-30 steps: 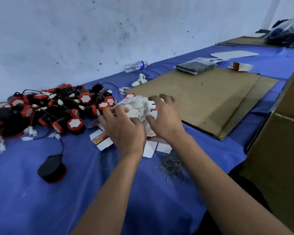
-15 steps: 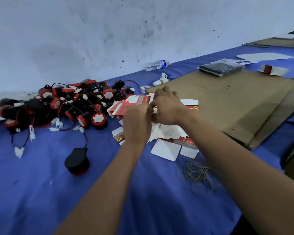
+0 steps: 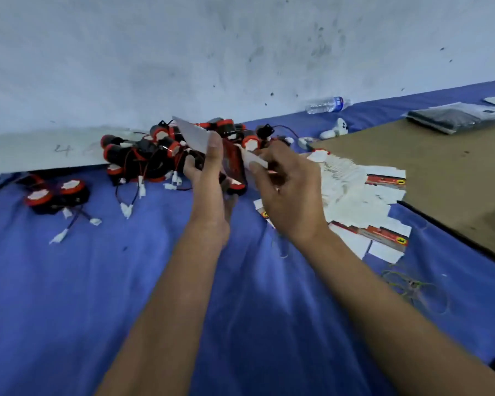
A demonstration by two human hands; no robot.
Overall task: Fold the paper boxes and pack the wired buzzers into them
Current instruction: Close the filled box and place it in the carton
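Both my hands hold one flat red-and-white paper box (image 3: 232, 162) up above the blue cloth. My left hand (image 3: 209, 178) grips its left side, with a white flap sticking up past the fingers. My right hand (image 3: 286, 190) pinches the white flap on its right edge. A heap of black-and-red wired buzzers (image 3: 166, 151) with white connectors lies behind the hands by the wall. Two more buzzers (image 3: 55, 192) sit apart at the left. A spread stack of flat paper boxes (image 3: 363, 201) lies to the right of my right hand.
A brown cardboard sheet (image 3: 446, 172) covers the table at the right, with a dark packet (image 3: 452, 120) on its far end. A water bottle (image 3: 327, 104) and a white controller (image 3: 336, 129) lie by the wall. Rubber bands (image 3: 415, 287) lie on the blue cloth (image 3: 69, 295).
My hands have lifted one flat box off the stack and brought it left, in front of the buzzer heap. The view has swung left.
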